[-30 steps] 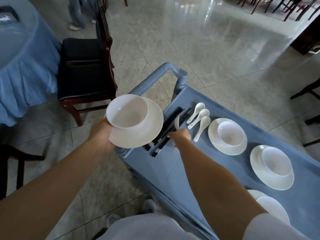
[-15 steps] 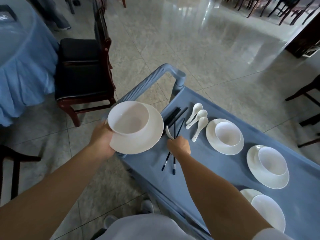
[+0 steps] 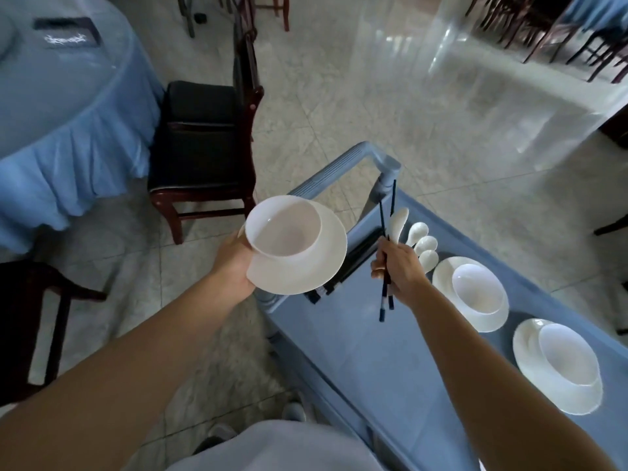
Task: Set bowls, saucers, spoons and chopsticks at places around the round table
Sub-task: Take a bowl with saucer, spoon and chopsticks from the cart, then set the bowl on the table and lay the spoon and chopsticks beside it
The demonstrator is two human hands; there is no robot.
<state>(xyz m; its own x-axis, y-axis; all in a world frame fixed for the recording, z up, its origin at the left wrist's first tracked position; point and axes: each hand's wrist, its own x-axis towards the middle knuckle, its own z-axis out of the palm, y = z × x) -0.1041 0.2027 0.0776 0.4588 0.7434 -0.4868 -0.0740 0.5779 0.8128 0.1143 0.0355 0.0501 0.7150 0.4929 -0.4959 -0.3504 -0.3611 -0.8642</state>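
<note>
My left hand (image 3: pixel 234 263) grips a white saucer (image 3: pixel 319 266) with a white bowl (image 3: pixel 282 227) standing on it, held in the air off the cart's left end. My right hand (image 3: pixel 397 270) is lifted above the blue cart (image 3: pixel 373 351) and holds a pair of dark chopsticks (image 3: pixel 385 253) and a white spoon (image 3: pixel 397 223) together. On the cart lie more dark chopsticks (image 3: pixel 356 263), three white spoons (image 3: pixel 423 244) and two more bowl-and-saucer sets (image 3: pixel 475 297) (image 3: pixel 560 365). The round table (image 3: pixel 61 107) with its blue cloth is at the upper left.
A dark wooden chair (image 3: pixel 204 137) with a black seat stands between the cart and the round table. Another dark chair (image 3: pixel 27 317) is at the left edge. The cart handle (image 3: pixel 343 161) points toward the open tiled floor. More chairs stand at the top right.
My right hand has picked a pair of chopsticks up off the cart, along with a spoon, and raised them. My left hand keeps holding the bowl and saucer.
</note>
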